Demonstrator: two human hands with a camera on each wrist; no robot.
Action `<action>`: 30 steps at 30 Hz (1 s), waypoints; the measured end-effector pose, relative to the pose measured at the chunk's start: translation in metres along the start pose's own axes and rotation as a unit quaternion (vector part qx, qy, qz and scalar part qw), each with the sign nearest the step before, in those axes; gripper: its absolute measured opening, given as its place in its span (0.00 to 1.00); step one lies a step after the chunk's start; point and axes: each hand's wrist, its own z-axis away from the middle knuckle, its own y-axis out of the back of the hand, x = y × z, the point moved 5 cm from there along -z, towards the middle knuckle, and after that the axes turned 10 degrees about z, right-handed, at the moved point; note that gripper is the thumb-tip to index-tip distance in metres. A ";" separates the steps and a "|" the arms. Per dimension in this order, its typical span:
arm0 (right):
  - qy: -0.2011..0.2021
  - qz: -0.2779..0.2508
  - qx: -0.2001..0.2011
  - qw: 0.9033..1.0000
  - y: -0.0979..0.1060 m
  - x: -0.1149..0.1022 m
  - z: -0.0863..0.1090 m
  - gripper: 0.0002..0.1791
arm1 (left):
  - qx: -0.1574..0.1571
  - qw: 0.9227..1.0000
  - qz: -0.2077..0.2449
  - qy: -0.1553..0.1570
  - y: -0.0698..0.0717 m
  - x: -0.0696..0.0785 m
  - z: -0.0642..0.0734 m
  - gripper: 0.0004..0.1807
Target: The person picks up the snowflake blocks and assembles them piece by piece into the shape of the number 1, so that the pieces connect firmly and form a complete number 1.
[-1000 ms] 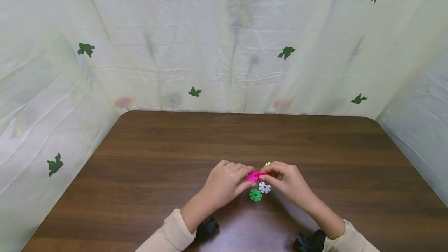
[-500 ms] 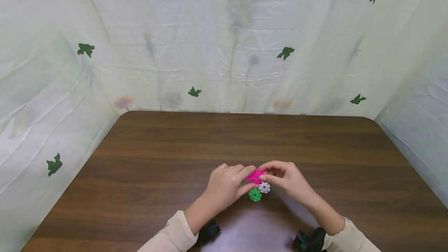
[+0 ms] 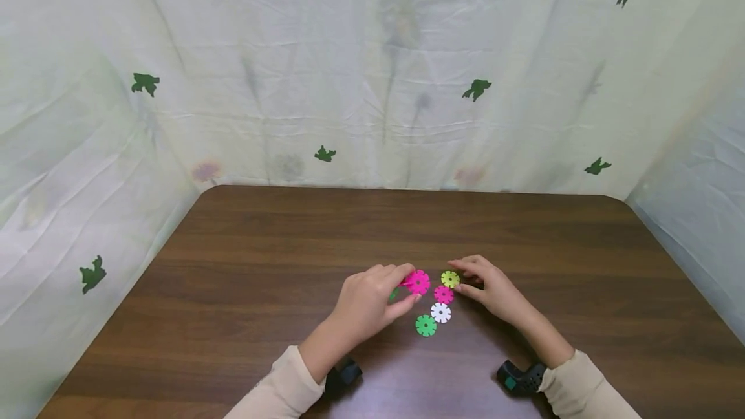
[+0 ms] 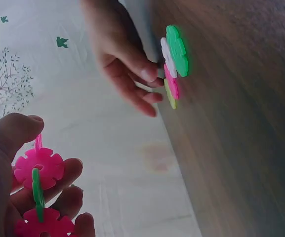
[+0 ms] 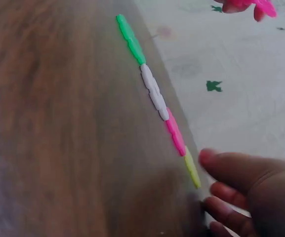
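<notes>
My left hand (image 3: 372, 299) holds a small chain of interlocking notched discs. In the left wrist view it includes pink discs (image 4: 38, 168) and a green disc (image 4: 37, 195) slotted edge-on between them, partly hidden by the fingers. My right hand (image 3: 491, 290) holds nothing; its thumb and fingers are spread beside a yellow disc (image 3: 450, 279). In the right wrist view the thumb tip is right by that yellow disc (image 5: 192, 170). From it a row of loose discs runs toward the body: pink (image 3: 443, 294), white (image 3: 440, 313) and green (image 3: 426, 325), lying flat on the table.
The brown wooden table (image 3: 262, 244) has rounded far corners. A pale cloth backdrop (image 3: 349, 83) with green bird shapes stands behind it and along both sides. Dark wrist-camera mounts (image 3: 520, 379) sit under the wrists near the sleeves.
My right hand has let go of the pink chain and moved right, beside the yellow disc. My left hand keeps the chain, now lifted slightly away, leaving the yellow and pink table discs uncovered.
</notes>
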 end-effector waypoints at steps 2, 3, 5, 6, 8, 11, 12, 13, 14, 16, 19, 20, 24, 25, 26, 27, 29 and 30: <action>0.012 0.019 -0.013 1.000 -0.004 0.004 0.001 0.22 | -0.001 1.000 -0.002 0.001 0.000 0.000 0.000 0.18; 0.019 0.029 -0.017 0.999 -0.005 0.004 0.001 0.22 | -0.001 1.000 -0.003 0.003 0.000 0.000 0.000 0.18; 0.026 0.043 -0.019 0.999 -0.007 0.005 0.000 0.20 | 0.001 1.000 -0.003 0.006 0.000 -0.001 0.000 0.19; 0.026 0.047 -0.018 0.998 -0.008 0.006 0.000 0.19 | 0.002 1.000 -0.002 0.008 0.000 -0.002 0.000 0.19; 0.017 0.042 -0.013 0.999 -0.009 0.006 -0.001 0.16 | 0.003 1.000 0.000 0.011 0.001 -0.003 0.000 0.20; -0.012 0.012 -0.006 1.000 -0.008 0.007 -0.002 0.14 | 0.000 1.000 0.005 0.014 0.001 -0.003 0.000 0.21; -0.019 0.005 -0.005 1.000 -0.007 0.007 -0.002 0.14 | -0.003 1.000 0.006 0.015 0.001 -0.002 0.000 0.22; -0.026 -0.002 -0.004 1.000 -0.006 0.007 -0.002 0.14 | -0.004 1.000 0.005 0.015 0.001 -0.002 0.000 0.21; -0.030 -0.010 -0.004 0.999 -0.005 0.006 -0.002 0.13 | -0.006 1.000 0.006 0.016 0.001 -0.002 0.000 0.21; -0.038 -0.024 -0.001 0.999 -0.001 0.003 -0.002 0.13 | -0.007 1.000 0.008 0.016 0.001 -0.001 0.000 0.20; -0.038 -0.064 0.006 0.997 0.005 -0.003 -0.002 0.14 | -0.009 1.000 0.011 0.015 0.000 -0.001 -0.001 0.19; -0.036 -0.084 0.011 0.996 0.007 -0.007 -0.002 0.14 | -0.010 1.000 0.012 0.015 0.000 -0.001 -0.001 0.18; -0.022 -0.155 0.028 0.987 0.017 -0.026 -0.002 0.12 | -0.018 1.000 0.017 0.018 -0.001 0.000 0.000 0.19; -0.015 -0.166 0.032 0.986 0.019 -0.031 -0.002 0.11 | -0.021 0.999 0.018 0.019 -0.002 0.000 0.000 0.19; -0.008 -0.173 0.036 0.984 0.021 -0.037 -0.001 0.10 | -0.024 0.999 0.020 0.021 -0.002 0.001 0.000 0.19; -0.002 -0.178 0.038 0.983 0.023 -0.042 0.000 0.09 | -0.027 0.999 0.022 0.022 -0.002 0.001 0.000 0.20; 0.013 -0.184 0.040 0.982 0.025 -0.052 0.001 0.07 | -0.031 0.999 0.027 0.024 -0.003 0.002 0.000 0.20; 0.021 -0.185 0.041 0.982 0.026 -0.057 0.002 0.06 | -0.033 0.999 0.030 0.025 -0.004 0.002 0.000 0.20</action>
